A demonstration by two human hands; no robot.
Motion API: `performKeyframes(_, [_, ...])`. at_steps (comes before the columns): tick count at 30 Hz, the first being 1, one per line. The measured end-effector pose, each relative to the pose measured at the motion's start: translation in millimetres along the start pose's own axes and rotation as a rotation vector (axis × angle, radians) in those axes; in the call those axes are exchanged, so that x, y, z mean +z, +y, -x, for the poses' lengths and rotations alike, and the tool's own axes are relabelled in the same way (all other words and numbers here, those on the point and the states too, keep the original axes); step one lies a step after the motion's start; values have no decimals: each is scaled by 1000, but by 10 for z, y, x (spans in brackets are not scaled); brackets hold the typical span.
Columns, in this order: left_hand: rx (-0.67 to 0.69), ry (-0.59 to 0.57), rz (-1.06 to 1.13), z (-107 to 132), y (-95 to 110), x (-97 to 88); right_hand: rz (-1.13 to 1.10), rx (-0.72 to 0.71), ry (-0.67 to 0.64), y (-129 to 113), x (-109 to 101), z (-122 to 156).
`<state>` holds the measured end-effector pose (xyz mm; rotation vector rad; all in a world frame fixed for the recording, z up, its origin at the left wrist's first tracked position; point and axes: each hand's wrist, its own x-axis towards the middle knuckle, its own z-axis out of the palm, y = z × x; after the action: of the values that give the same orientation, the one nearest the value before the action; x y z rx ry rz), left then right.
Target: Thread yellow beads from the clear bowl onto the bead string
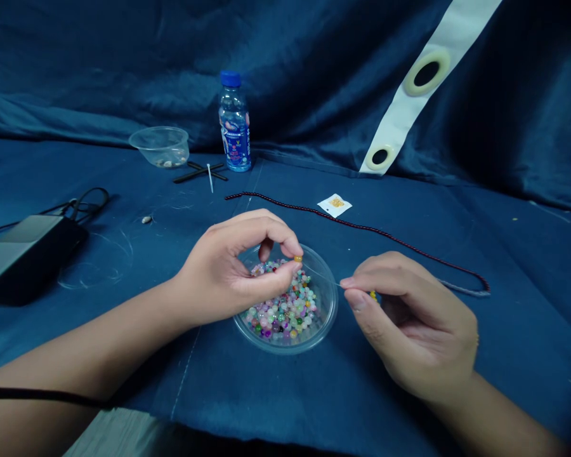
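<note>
Orange bead in left grip, thread in right grip, above clear bowl

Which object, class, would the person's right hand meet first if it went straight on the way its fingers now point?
Probably the rim of the clear plastic bowl of mixed beads, just ahead of the right hand. Depth is unclear, though: if the hand is passing above the rim, it would reach the left hand first.

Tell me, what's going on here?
A person is working over a clear plastic bowl of mixed round beads. The left hand pinches a small amber bead, while the right hand pinches a fine thread running toward it. A long strand of dark red beads lies on the blue cloth nearby.
</note>
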<state>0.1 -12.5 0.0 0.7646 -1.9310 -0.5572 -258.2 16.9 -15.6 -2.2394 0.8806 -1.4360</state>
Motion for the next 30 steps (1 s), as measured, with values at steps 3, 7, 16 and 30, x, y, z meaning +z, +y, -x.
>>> performKeyframes(3, [23,3,-45,-3,1,0,10,13,2,4,15,3])
performKeyframes(7, [105,-4,-183,8,-3,-2,46,24,4,-13,42,0])
performKeyframes(16, [180,-84,-347,34,35,-13,147,19,-24,-52,98,-42])
performKeyframes(30, [269,-168,-283,20,-11,-5,137,42,-57,-55,111,-30])
